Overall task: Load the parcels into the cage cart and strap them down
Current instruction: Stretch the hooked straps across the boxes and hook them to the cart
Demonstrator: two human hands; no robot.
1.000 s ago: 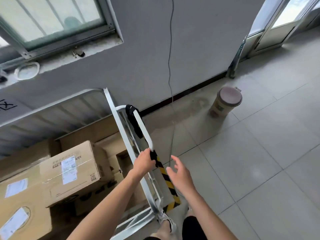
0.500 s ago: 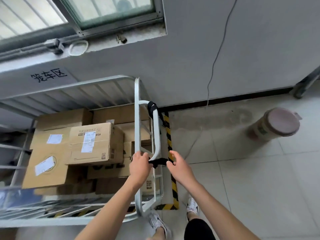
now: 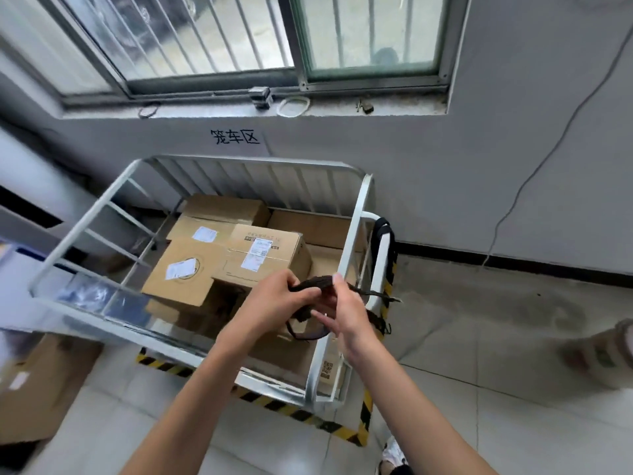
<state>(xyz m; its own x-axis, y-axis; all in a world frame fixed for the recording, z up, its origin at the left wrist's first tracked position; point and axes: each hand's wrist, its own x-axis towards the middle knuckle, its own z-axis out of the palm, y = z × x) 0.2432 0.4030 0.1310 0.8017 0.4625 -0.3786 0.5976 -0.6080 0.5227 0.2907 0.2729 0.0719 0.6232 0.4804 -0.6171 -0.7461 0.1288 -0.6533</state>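
Note:
A white metal cage cart [image 3: 356, 214] stands against the wall under a window. Several cardboard parcels [image 3: 219, 258] with white labels are stacked inside it. A black strap [image 3: 311, 284] runs from the cart's right handle bar [image 3: 382, 262] to my hands, with a loop hanging below them. My left hand [image 3: 274, 299] grips the strap over the cart's right side. My right hand [image 3: 342, 310] pinches the same strap just beside the left one.
Yellow-black hazard tape [image 3: 274, 406] marks the floor around the cart. A cardboard box [image 3: 37, 389] lies on the floor at the left. A lidded bucket [image 3: 603, 358] stands at the right edge. A cable [image 3: 524, 186] hangs down the wall.
The view has swung left, up over the cart. Both hands have left the handle bar and pulled the strap's free end out over the cart's right side.

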